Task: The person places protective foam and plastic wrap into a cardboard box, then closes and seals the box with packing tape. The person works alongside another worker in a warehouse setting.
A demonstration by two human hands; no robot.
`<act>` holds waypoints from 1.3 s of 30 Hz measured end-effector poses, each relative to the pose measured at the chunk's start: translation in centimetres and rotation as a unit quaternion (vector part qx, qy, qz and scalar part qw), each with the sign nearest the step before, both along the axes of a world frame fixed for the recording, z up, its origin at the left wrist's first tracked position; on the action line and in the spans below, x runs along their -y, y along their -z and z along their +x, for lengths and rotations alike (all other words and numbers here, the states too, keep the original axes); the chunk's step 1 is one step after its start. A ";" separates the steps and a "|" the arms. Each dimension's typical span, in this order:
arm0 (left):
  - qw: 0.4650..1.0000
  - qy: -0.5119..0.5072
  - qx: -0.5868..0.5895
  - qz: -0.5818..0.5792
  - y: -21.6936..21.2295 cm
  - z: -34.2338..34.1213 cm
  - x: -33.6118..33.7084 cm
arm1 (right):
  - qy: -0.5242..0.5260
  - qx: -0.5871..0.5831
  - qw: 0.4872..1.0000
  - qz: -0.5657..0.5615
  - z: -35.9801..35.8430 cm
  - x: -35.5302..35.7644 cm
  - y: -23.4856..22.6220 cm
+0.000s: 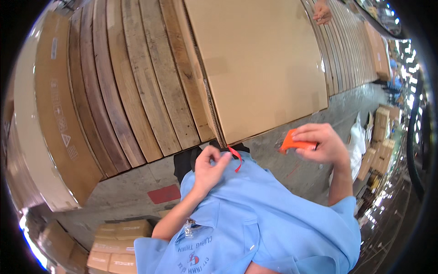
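Observation:
A large brown cardboard box (260, 68) lies in front of me, its near left corner pointing at my body. My left hand (210, 170) is just below that corner, with fingers curled and the thumb against them; whatever they may pinch is hidden. A thin red strip (237, 157) hangs at the corner beside the thumb, and I cannot tell whether the hand touches it. To the right, off the box's near edge, my right hand (319, 140) grips an orange plastic tool (295, 139). Something clear shows at the tool's left tip.
The box rests on wooden slats (150, 77). Another carton (59, 114) stands on them at the left. Across the box is another person's hand (322, 13). Stacked cartons (119, 244) sit on the floor at the lower left, more cartons (382, 155) and white plastic sheeting (358, 141) at the right.

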State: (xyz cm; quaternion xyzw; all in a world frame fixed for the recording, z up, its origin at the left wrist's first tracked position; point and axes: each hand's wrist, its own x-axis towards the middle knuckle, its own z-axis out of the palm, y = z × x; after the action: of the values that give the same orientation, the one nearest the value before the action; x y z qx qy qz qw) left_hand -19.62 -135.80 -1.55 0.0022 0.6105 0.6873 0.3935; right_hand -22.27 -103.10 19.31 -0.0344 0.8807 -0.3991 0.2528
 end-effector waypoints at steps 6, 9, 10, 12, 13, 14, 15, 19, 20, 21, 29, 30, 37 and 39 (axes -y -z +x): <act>0.913 0.107 0.349 0.181 2.0 -0.9 0.3 | 0.219 -0.023 0.974 -0.044 8.9 5.3 4.6; 0.856 0.088 0.442 0.253 3.0 -2.0 -1.9 | 0.314 0.011 0.949 -0.009 13.2 8.3 9.7; 0.839 0.070 0.460 0.283 3.1 -1.6 -2.5 | 0.348 0.052 0.935 0.031 14.4 10.0 10.8; 0.810 0.031 0.512 0.282 2.9 -1.0 -3.4 | 0.364 0.087 0.917 0.141 17.7 12.5 15.0; 0.798 0.011 0.534 0.280 2.7 -0.9 -4.0 | 0.354 0.100 0.912 0.184 17.8 14.1 14.9; 0.787 -0.005 0.553 0.274 2.7 -1.1 -4.4 | 0.348 0.111 0.904 0.223 17.6 16.5 15.2; 0.775 -0.019 0.571 0.270 2.5 -1.3 -5.0 | 0.342 0.122 0.893 0.265 17.5 18.4 15.1; 0.752 -0.043 0.588 0.294 4.6 -0.5 -6.2 | 0.468 0.047 0.862 0.191 18.5 22.9 14.5; 0.761 -0.049 0.573 0.301 5.2 0.0 -6.2 | 0.486 0.026 0.853 0.187 17.9 24.1 13.6; 0.843 0.010 0.452 0.291 5.4 0.7 -5.1 | 0.508 0.006 0.843 0.180 17.6 25.2 12.8; 0.964 0.138 0.151 0.171 10.5 0.2 1.6 | 0.548 -0.273 0.764 0.205 14.8 27.9 7.8; 0.960 0.150 0.140 0.190 11.6 -0.3 1.8 | 0.535 -0.326 0.746 0.224 13.7 27.9 7.8; 0.957 0.165 0.224 0.084 12.9 -2.5 2.1 | 0.514 -0.412 0.708 0.253 6.0 26.6 12.3; 0.962 0.190 0.178 0.081 13.2 -2.8 2.2 | 0.507 -0.415 0.700 0.285 5.5 27.1 13.1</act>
State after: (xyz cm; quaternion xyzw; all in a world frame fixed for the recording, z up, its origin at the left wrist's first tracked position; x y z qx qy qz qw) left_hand -22.39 -137.99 -14.72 0.0276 0.4616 0.6366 0.6172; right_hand -16.74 -130.16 6.22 0.3293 0.8522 -0.1418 -0.3810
